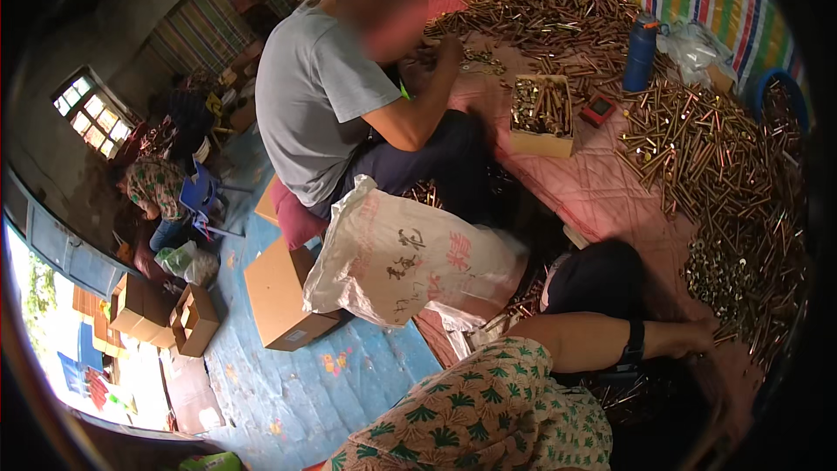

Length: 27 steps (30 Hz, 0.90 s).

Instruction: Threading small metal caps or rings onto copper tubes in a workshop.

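From the lower edge comes my left arm in a leaf-patterned sleeve, with a dark band point(634, 343) on the wrist. My left hand point(691, 338) is at the edge of a heap of small metal nuts and washers point(719, 275), fingers bent and close together. Whether anything is between the fingertips is too small to tell. Beyond the nuts spreads a large pile of long brassy bolts point(689, 144). Beneath lies a red quilted cloth point(602, 201). My right hand does not show; the lower right is very dark.
A person point(323, 105) in a grey shirt sits across, hands near the bolts. Between us lies a white woven sack point(410, 262). A bolt-filled carton point(542, 141), a red device point(597, 110) and a blue bottle point(641, 57) stand beyond. Cardboard boxes point(292, 296) rest left.
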{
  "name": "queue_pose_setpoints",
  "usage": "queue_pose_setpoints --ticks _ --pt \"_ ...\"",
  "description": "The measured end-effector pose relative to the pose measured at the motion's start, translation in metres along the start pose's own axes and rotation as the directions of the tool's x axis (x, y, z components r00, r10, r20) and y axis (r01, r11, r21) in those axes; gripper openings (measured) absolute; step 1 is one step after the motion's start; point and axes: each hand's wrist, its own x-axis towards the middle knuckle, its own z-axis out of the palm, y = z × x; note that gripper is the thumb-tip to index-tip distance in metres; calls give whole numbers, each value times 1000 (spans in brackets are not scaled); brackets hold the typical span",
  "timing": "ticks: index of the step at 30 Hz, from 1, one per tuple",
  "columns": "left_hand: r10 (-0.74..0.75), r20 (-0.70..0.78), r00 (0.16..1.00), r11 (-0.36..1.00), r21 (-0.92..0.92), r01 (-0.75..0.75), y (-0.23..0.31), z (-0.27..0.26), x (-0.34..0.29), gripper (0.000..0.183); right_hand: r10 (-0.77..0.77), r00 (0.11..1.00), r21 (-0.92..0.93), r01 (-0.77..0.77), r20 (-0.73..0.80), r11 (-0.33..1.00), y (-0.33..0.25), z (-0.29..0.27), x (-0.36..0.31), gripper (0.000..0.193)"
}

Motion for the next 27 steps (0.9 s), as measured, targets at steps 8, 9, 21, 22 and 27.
queue_pose_setpoints --ticks 8,9,21,22,27 --pt "234 28 972 965 115 -235 -11 11 7 44 -116 972 -68 104 -206 992 61 -21 -13 37" --pt "150 -17 989 984 104 -147 -13 10 6 41 -95 970 -56 85 -225 995 64 -21 -12 37" --pt "-90 -8 996 967 -241 86 -23 2 28 33 -137 964 2 142 -230 990 54 -11 -11 25" --pt "-20 -36 999 961 -277 9 -25 3 27 34 -138 961 -5 141 -238 990 56 -9 -10 25" --pt "62 87 994 963 -267 -36 -17 8 9 38 -177 953 -81 162 -244 983 59 -12 -12 24"
